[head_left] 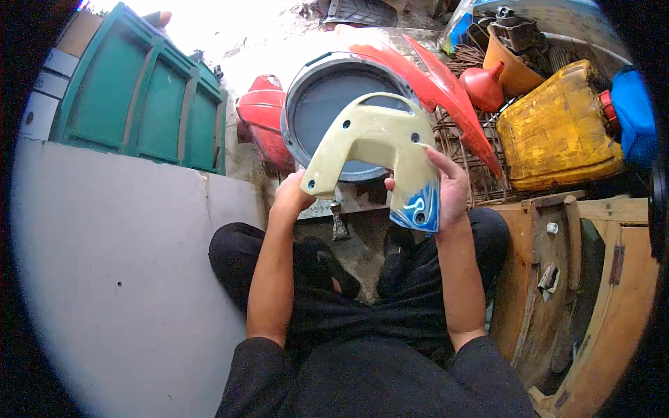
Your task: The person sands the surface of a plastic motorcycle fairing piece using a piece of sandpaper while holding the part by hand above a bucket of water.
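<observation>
Up in front of me I hold a U-shaped motorcycle body panel [373, 139], cream-coloured with several screw holes and a blue, white-streaked patch at its lower right end. My left hand [291, 195] is closed on the panel's lower left end, its fingertips mostly hidden behind it. On the other leg of the panel, my right hand [451, 187] grips the outer edge, the thumb lying along the front near a hole. Behind and below the panel stands a round dark basin [287, 132], which seems to hold greyish water.
Red motorcycle fairings [446, 90] lie at the basin's right, and another red part [266, 115] at its left. A dirty yellow jerrycan [557, 129], a red funnel [482, 85] and a wooden frame [613, 279] are on the right. A white panel [132, 265] and green cabinet [132, 90] line the left.
</observation>
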